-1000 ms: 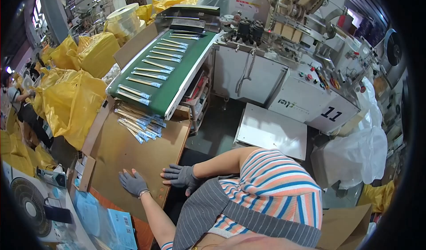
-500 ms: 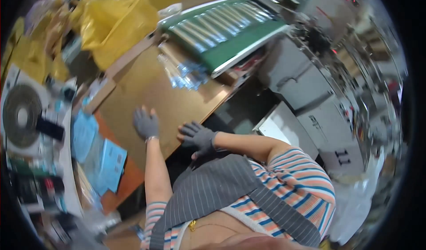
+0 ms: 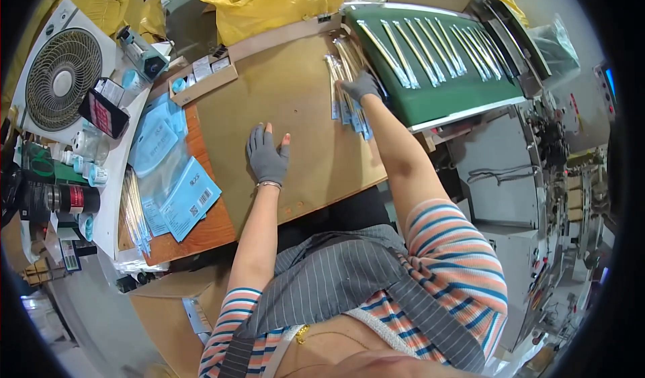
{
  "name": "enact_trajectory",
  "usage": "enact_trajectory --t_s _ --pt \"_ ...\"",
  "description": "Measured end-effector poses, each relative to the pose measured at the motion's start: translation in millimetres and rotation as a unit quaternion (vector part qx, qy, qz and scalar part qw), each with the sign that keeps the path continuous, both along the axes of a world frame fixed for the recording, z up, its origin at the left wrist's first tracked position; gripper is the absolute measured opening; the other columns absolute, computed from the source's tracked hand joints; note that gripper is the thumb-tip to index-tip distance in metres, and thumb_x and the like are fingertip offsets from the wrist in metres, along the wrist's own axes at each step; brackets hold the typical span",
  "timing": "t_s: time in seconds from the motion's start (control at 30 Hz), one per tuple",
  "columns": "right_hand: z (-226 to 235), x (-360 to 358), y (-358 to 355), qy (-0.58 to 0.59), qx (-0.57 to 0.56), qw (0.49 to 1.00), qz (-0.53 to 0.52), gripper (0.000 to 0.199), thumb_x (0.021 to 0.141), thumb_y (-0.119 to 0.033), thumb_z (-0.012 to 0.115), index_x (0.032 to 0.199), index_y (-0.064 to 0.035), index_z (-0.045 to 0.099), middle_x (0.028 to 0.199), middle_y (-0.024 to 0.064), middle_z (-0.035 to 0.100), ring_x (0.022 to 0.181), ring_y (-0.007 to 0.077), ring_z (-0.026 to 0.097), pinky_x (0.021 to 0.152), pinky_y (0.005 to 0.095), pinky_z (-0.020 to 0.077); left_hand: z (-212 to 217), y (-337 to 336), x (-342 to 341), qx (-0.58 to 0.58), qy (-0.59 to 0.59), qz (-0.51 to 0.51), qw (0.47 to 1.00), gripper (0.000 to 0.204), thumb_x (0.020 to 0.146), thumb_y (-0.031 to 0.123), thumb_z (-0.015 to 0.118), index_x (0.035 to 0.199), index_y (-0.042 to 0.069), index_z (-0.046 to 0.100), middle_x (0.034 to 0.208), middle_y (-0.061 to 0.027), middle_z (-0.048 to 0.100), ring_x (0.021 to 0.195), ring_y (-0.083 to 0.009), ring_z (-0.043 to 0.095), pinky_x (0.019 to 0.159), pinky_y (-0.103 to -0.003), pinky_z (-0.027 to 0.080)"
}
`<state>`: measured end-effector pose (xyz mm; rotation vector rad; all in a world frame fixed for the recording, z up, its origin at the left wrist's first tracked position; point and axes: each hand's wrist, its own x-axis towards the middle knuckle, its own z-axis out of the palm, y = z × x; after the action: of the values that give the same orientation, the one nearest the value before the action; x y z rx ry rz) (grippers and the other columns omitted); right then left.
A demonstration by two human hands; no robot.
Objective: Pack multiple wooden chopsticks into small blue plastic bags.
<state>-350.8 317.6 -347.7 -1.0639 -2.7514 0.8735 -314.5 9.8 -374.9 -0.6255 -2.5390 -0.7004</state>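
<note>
Right now your grey-gloved left hand [image 3: 267, 155] lies flat, fingers spread and holding nothing, on the brown cardboard sheet [image 3: 295, 109] covering the table. Your grey-gloved right hand [image 3: 361, 86] reaches ahead, fingers curled onto the pile of long clear-wrapped sticks [image 3: 345, 89] just beside the green conveyor belt [image 3: 437, 92]; a firm grasp can't be told.

Matt brown cardboard sheet [image 3: 295, 129], grey knit-cloth gloves [image 3: 267, 156], glossy plastic-wrapped sticks [image 3: 346, 89].
</note>
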Motion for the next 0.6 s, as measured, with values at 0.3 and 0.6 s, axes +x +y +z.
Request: enact_trajectory --t_s 0.3,0.6 --pt "-23.5 15.5 -64.4 0.286 -0.310 0.903 0.076 0.041 0.073 -0.032 0.072 0.096 -0.0001 0.058 0.091 0.0187 0.062 0.085 0.0272 0.060 0.074 0.0327 0.0468 9.6 31.0 -41.8 0.046 -0.024 -0.029 0.998 0.048 0.088 0.038 0.055 0.120 0.002 0.054 0.119 -0.0187 0.055 0.111 -0.0345 0.049 0.095 -0.042 0.037" --pt "-37.0 215.4 -104.8 0.218 0.182 0.928 0.243 0.062 0.082 -0.042 0.054 0.129 -0.0019 0.044 0.134 0.0214 0.043 0.127 0.0356 0.038 0.106 0.0489 0.0274 -6.1 1.3 -32.5 0.015 -0.061 0.001 0.998 0.059 0.089 0.044 0.051 0.126 -0.002 0.049 0.126 -0.0226 0.051 0.117 -0.0363 0.047 0.100 -0.043 0.036"
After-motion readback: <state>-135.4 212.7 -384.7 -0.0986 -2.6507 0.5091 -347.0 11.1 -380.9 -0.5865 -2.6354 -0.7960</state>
